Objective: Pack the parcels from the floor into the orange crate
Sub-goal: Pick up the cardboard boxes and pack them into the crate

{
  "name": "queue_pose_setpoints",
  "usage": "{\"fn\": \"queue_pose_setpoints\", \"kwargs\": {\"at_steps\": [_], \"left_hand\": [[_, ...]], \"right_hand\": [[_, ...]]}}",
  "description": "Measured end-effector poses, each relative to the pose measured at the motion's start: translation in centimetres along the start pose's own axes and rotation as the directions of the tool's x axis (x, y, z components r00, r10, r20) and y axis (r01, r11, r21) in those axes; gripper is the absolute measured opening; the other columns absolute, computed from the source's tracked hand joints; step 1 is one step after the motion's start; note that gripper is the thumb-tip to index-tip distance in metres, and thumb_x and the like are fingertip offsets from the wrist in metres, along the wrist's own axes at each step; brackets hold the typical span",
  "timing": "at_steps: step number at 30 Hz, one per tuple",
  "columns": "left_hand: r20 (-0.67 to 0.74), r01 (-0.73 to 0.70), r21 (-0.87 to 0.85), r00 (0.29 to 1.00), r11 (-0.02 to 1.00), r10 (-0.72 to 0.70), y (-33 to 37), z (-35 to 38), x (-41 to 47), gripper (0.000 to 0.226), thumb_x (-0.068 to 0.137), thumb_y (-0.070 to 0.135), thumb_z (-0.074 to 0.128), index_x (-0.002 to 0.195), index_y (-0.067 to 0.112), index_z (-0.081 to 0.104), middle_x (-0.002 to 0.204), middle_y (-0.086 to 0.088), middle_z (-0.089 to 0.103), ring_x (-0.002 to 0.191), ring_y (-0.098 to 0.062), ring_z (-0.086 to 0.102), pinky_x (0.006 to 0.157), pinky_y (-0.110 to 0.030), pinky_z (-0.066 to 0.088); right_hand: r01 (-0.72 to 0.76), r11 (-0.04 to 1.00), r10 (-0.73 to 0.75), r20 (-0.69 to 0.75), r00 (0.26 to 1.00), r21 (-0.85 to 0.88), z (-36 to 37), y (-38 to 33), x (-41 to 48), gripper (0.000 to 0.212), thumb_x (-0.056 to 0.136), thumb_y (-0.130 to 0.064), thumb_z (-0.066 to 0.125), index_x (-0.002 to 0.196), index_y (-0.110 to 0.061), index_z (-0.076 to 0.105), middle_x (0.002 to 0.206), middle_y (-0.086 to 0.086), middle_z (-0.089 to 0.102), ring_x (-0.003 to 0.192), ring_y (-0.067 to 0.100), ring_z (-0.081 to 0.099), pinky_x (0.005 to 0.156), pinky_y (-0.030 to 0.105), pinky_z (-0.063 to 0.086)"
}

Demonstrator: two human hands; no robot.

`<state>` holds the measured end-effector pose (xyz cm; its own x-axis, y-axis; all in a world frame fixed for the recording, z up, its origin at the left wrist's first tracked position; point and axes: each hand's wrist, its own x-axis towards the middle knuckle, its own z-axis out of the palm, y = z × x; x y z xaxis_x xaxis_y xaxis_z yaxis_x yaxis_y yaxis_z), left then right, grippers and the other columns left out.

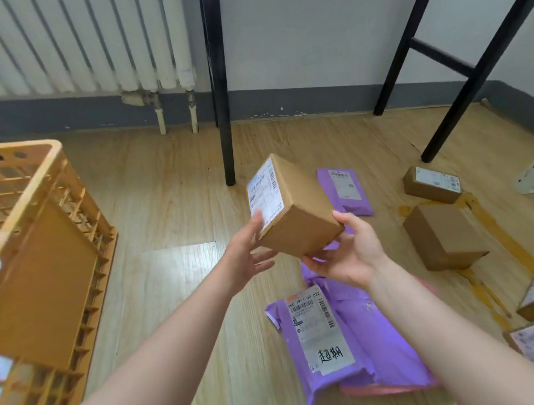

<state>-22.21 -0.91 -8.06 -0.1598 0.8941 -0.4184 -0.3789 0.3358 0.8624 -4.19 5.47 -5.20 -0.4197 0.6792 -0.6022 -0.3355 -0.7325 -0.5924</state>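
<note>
The fingers of our right hand curl under the near bottom corner of the cardboard box, with the thumb laid up its right face, so this hand carries the weight. Our left hand only steadies it. Its fingers are nearly straight and spread below the box's lower edge, and the thumb presses flat on the labelled side. The box hangs tilted in the air, its label turned to the left, well above the floor and touching nothing but our two hands.

Directly under it lies a large purple mailer with a printed label. A second purple mailer lies beyond, and four more brown parcels lie out to the right, the nearest of them a plain box. The orange crate stands well apart to our left, its latticed wall facing us and its rim high.

We judge the hold to be the weak point. We grip the box at one end only, and the flat left hand gives friction but no clasp. A quick swing leftward could let the far end pivot down and the box slide out onto the mailer below. The crate's rim is the other risk, since carrying the box across too low would knock a corner against it and jar the box from our hands. The black leg stands behind the path and looks clear of it.
</note>
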Motion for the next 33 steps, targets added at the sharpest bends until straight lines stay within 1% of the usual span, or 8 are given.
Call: {"fn": "queue_pose_setpoints", "kwargs": {"at_steps": [8, 12, 14, 19, 23, 26, 29, 33], "left_hand": [[0.152, -0.047, -0.079, 0.987, 0.996, 0.058, 3.2, -3.5, -1.5, 0.061, 0.062, 0.061, 0.064, 0.114, 0.030, 0.060, 0.099, 0.002, 0.071, 0.089, -0.020, 0.064, 0.096, -0.040, 0.041], [0.161, -0.063, 0.044, 0.985, 0.997, 0.056, 6.8, -5.3, -2.8, 0.075, 0.066, 0.050, 0.070, 0.132, 0.023, 0.048, 0.119, -0.006, 0.066, 0.102, -0.026, 0.064, 0.095, -0.044, 0.049], [0.160, -0.099, 0.099, 0.984, 0.990, 0.082, 9.1, -5.9, -3.4, 0.079, 0.068, 0.047, 0.073, 0.136, 0.020, 0.044, 0.123, -0.010, 0.064, 0.106, -0.028, 0.065, 0.093, -0.046, 0.051], [0.075, -0.223, 0.122, 0.974, 0.967, 0.215, 15.2, -9.2, -5.8, 0.107, 0.065, 0.040, 0.079, 0.149, 0.018, 0.016, 0.125, -0.010, 0.062, 0.105, -0.028, 0.066, 0.092, -0.052, 0.052], [-0.026, -0.329, 0.136, 0.942, 0.935, 0.335, 17.4, -14.8, -8.7, 0.130, 0.065, 0.034, 0.081, 0.148, 0.029, -0.020, 0.138, -0.006, 0.050, 0.110, -0.025, 0.063, 0.092, -0.049, 0.051], [-0.076, -0.347, 0.083, 0.933, 0.934, 0.353, 17.7, -20.0, -10.6, 0.137, 0.066, 0.032, 0.082, 0.142, 0.034, -0.031, 0.137, -0.007, 0.051, 0.110, -0.026, 0.062, 0.093, -0.052, 0.050], [-0.119, -0.359, -0.070, 0.929, 0.931, 0.350, 19.3, -26.1, -13.1, 0.130, 0.064, 0.038, 0.082, 0.146, 0.038, -0.019, 0.130, -0.015, 0.056, 0.110, -0.035, 0.063, 0.096, -0.059, 0.046], [-0.198, -0.459, -0.172, 0.883, 0.872, 0.426, 20.9, -34.4, -16.9, 0.081, 0.072, 0.048, 0.075, 0.139, 0.026, 0.036, 0.127, -0.014, 0.061, 0.114, -0.037, 0.060, 0.094, -0.055, 0.048]], "right_hand": [[-0.041, 0.995, 0.053, 0.133, 0.990, -0.088, 4.2, 2.3, -0.2, 0.024, 0.082, -0.024, 0.061, 0.096, -0.004, 0.062, 0.083, 0.016, 0.063, 0.083, 0.040, 0.067, 0.087, 0.050, 0.051], [-0.014, 0.956, 0.042, 0.092, 0.995, -0.294, 6.7, 2.0, -0.1, 0.028, 0.091, -0.033, 0.056, 0.101, -0.007, 0.060, 0.091, 0.011, 0.060, 0.086, 0.029, 0.066, 0.085, 0.042, 0.050], [0.032, 0.947, 0.010, 0.129, 0.992, -0.319, 9.1, 1.7, -0.3, 0.048, 0.083, -0.048, 0.063, 0.102, -0.004, 0.064, 0.095, 0.011, 0.067, 0.081, 0.025, 0.068, 0.090, 0.041, 0.050], [0.126, 0.966, -0.018, 0.428, 0.904, -0.225, 16.5, 1.4, -1.4, 0.084, 0.063, -0.060, 0.075, 0.125, -0.005, 0.060, 0.126, 0.016, 0.062, 0.114, 0.030, 0.061, 0.098, 0.042, 0.048], [0.121, 0.986, -0.030, 0.593, 0.804, -0.114, 22.6, 4.5, -1.5, 0.075, 0.071, -0.043, 0.076, 0.134, -0.010, 0.053, 0.131, 0.014, 0.059, 0.117, 0.028, 0.059, 0.094, 0.040, 0.050], [0.244, 0.946, -0.054, 0.644, 0.764, -0.211, 27.2, 7.5, -1.3, 0.042, 0.081, -0.032, 0.067, 0.121, -0.018, 0.065, 0.125, 0.010, 0.063, 0.119, 0.025, 0.058, 0.103, 0.039, 0.044], [0.356, 0.860, -0.080, 0.594, 0.801, -0.365, 31.4, 9.5, -1.2, 0.025, 0.088, -0.026, 0.060, 0.110, -0.017, 0.065, 0.111, 0.011, 0.064, 0.109, 0.025, 0.059, 0.101, 0.037, 0.048], [0.472, 0.653, -0.030, 0.602, 0.798, -0.592, 37.3, 11.7, -1.3, 0.016, 0.092, -0.028, 0.054, 0.102, -0.019, 0.061, 0.106, 0.013, 0.061, 0.106, 0.029, 0.061, 0.090, 0.033, 0.053]]}}
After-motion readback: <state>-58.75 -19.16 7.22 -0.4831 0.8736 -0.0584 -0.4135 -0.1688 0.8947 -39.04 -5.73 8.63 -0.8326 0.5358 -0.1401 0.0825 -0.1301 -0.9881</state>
